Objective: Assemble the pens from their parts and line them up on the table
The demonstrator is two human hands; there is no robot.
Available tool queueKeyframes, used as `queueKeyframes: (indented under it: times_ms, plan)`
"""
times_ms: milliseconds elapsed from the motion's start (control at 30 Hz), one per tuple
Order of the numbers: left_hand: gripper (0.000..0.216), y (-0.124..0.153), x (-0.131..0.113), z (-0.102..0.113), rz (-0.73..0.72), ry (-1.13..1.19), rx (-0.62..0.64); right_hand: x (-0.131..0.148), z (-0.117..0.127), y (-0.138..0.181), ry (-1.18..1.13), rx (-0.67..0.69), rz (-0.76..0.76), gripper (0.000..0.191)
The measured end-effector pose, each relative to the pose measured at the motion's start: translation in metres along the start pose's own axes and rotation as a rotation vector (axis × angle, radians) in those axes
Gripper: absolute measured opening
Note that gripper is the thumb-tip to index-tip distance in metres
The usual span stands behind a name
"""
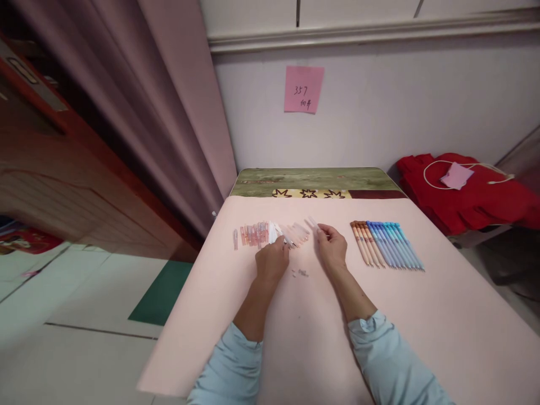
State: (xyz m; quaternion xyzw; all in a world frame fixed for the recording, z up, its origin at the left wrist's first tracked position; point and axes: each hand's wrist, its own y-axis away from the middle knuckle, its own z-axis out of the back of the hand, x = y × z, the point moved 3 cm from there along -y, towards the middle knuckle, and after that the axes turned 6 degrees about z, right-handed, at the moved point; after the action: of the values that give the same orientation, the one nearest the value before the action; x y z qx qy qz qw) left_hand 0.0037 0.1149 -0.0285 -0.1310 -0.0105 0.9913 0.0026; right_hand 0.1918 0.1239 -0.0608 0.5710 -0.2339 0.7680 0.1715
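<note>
My left hand rests closed on the pink table, its fingers curled at the right end of a row of pink and white pen parts. What it grips is hidden. My right hand is raised slightly and pinches a thin pale tube between thumb and fingers. Two tiny loose pieces lie on the table between my hands. A row of assembled pens, orange ones at the left and blue ones at the right, lies to the right of my right hand.
A green patterned cloth covers the table's far end by the wall. A pink sticky note hangs on the wall. Red fabric with a white cord sits at the right. A curtain hangs at the left.
</note>
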Motion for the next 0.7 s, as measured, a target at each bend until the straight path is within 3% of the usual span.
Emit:
queueKeyframes:
  times_ms: [167, 433, 700]
  plan:
    - [0.035, 0.003, -0.006, 0.001, -0.058, -0.01, 0.027, -0.001, -0.001, 0.0, 0.017, 0.022, 0.004, 0.038]
    - [0.041, 0.003, -0.004, 0.002, -0.029, -0.002, 0.008, 0.0, -0.002, 0.001, 0.049, 0.041, 0.034, 0.037]
    - [0.04, 0.007, -0.012, 0.005, -0.106, -0.025, 0.095, 0.004, -0.004, 0.005, 0.089, 0.065, 0.112, 0.033]
